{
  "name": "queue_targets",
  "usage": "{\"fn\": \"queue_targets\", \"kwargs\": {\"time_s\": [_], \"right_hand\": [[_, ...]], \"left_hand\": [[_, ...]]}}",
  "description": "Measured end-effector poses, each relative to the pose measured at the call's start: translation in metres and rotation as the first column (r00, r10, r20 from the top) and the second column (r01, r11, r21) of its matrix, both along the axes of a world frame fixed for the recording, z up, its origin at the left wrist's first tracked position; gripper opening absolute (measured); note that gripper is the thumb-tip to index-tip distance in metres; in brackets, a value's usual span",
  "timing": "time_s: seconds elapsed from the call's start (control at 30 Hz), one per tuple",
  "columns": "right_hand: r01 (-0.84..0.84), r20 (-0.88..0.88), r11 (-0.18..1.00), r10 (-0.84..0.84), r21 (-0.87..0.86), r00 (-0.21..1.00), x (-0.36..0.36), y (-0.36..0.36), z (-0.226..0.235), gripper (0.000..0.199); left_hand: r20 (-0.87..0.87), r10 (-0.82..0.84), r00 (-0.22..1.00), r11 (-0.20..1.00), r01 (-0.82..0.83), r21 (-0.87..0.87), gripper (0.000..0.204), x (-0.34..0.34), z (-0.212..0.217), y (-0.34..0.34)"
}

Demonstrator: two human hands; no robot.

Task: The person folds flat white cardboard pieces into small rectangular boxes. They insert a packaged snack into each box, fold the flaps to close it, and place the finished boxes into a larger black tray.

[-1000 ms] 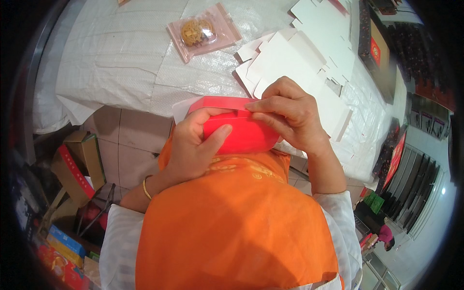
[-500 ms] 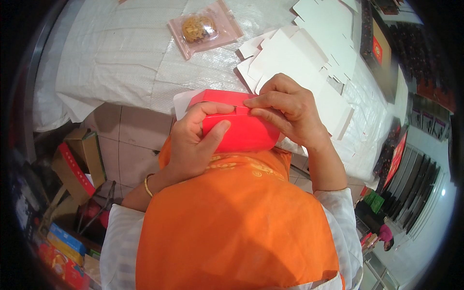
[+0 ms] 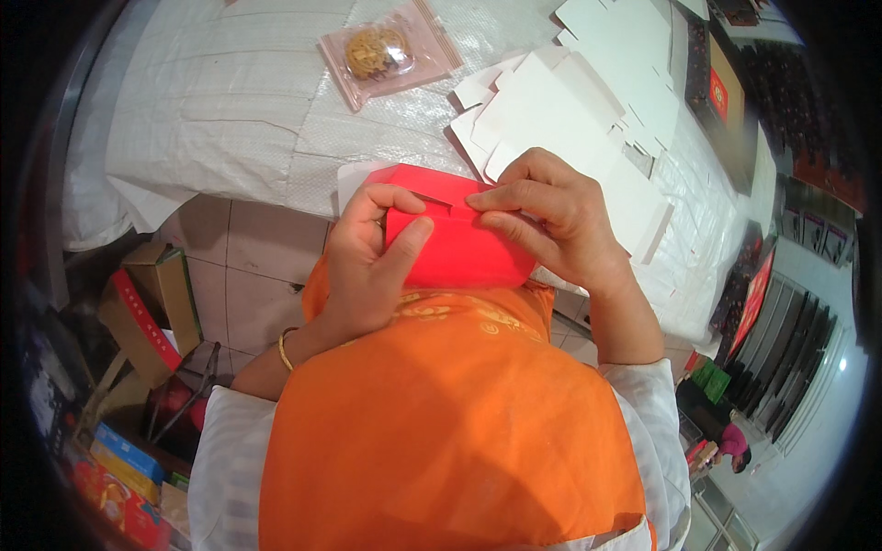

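Folding the red box (image 3: pixel 455 243) shut looks like the step in hand, and it sits just above the orange cloth (image 3: pixel 450 413) over the person's lap, held clear of the table (image 3: pixel 239 110) at its near edge. The left hand (image 3: pixel 372 266) is wrapped round the box's left end, fingers curled over the far side and the thumb laid flat across the near face, so it grips rather than lies spread. The right hand (image 3: pixel 551 216) comes over the top right corner with its fingers bent and fingertips pressing down on the upper flap where it meets the body; whether the flap's tab has gone fully into its slot cannot be told, since the fingers cover that seam. To do this well, I judge the left hand should keep the walls square without squeezing them inward, while the right runs along the fold so the flap seats evenly. Crushing the thin card is the main risk. Farther off on the table lie a stack of flat white box blanks (image 3: pixel 570 119) to the right and a clear pouch holding a round biscuit (image 3: pixel 386 53) toward the far side.
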State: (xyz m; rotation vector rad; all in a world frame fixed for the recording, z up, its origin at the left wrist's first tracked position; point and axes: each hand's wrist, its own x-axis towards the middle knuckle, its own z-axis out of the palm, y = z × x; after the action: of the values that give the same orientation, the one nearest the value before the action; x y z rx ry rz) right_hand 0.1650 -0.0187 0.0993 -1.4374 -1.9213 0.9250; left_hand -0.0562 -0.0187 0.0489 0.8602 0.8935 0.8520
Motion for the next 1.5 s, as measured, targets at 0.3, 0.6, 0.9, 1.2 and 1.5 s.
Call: {"fn": "queue_targets", "kwargs": {"time_s": [0.3,0.6,0.9,1.2,1.5], "right_hand": [[-0.034,0.03,0.999,0.034,0.005,0.999,0.0,0.003,0.003,0.015],[-0.037,-0.003,0.999,0.037,0.016,0.999,-0.001,0.006,-0.004,0.017],[-0.1,0.021,0.993,0.099,0.057,0.995,0.002,0.005,-0.004,0.023],[-0.156,0.092,0.984,0.148,0.087,0.985,0.008,0.009,0.001,0.024],[-0.231,-0.187,0.944,0.19,-0.234,0.964,0.003,0.021,-0.001,0.022]], "left_hand": [[0.064,0.185,0.981,0.972,-0.193,0.138,0.027,0.008,-0.006,0.001],[0.139,0.21,0.968,0.967,-0.226,0.117,0.028,0.006,-0.006,0.003],[0.158,0.222,0.962,0.962,-0.243,0.126,0.028,0.006,-0.008,0.005],[0.126,0.209,0.97,0.96,-0.228,0.164,0.027,0.008,-0.008,0.009],[0.136,0.213,0.967,0.965,-0.23,0.127,0.027,0.006,-0.006,0.01]]}}
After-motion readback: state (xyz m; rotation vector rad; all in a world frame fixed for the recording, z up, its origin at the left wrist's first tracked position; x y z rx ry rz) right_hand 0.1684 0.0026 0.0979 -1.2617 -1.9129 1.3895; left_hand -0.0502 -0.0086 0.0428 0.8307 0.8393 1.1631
